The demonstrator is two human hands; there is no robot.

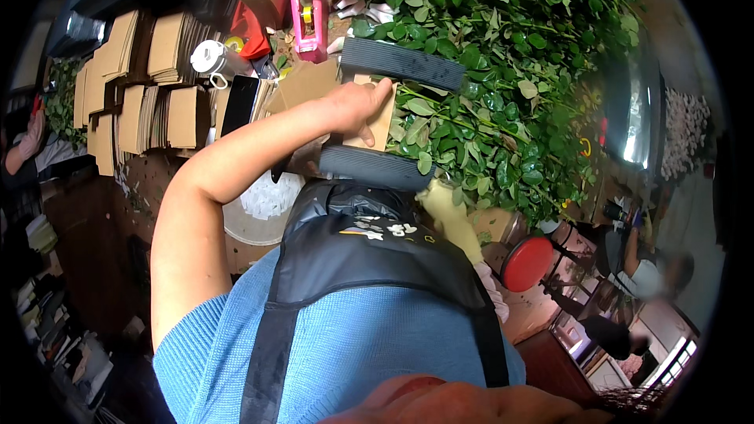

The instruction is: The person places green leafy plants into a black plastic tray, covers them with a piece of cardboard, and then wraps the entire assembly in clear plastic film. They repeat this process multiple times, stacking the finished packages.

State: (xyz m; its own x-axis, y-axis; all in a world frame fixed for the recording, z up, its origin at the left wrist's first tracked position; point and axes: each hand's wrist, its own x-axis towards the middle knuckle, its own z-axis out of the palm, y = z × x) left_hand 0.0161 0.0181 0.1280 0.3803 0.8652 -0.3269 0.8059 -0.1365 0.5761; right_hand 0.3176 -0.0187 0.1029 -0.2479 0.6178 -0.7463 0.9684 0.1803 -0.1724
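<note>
My bare left hand (359,106) lies over a piece of brown cardboard (384,121), thumb and fingers spread across it and gripping it. The cardboard sits between two dark ribbed pads, one on the far side (403,63) and one close to my apron (377,166). Leafy green cut stems (471,118) reach up to the cardboard from the right. My right hand (445,200), in a pale yellow glove, is at the right end of the near pad, beside the leaves; its fingers are partly hidden, and whether it holds anything cannot be told.
Stacks of folded cardboard (171,50), a lidded clear cup (209,58), a black phone (240,106) and a pink tape dispenser (310,23) are at the left and far side. A red round stool (527,264) stands at right. Other people are at the far left and right.
</note>
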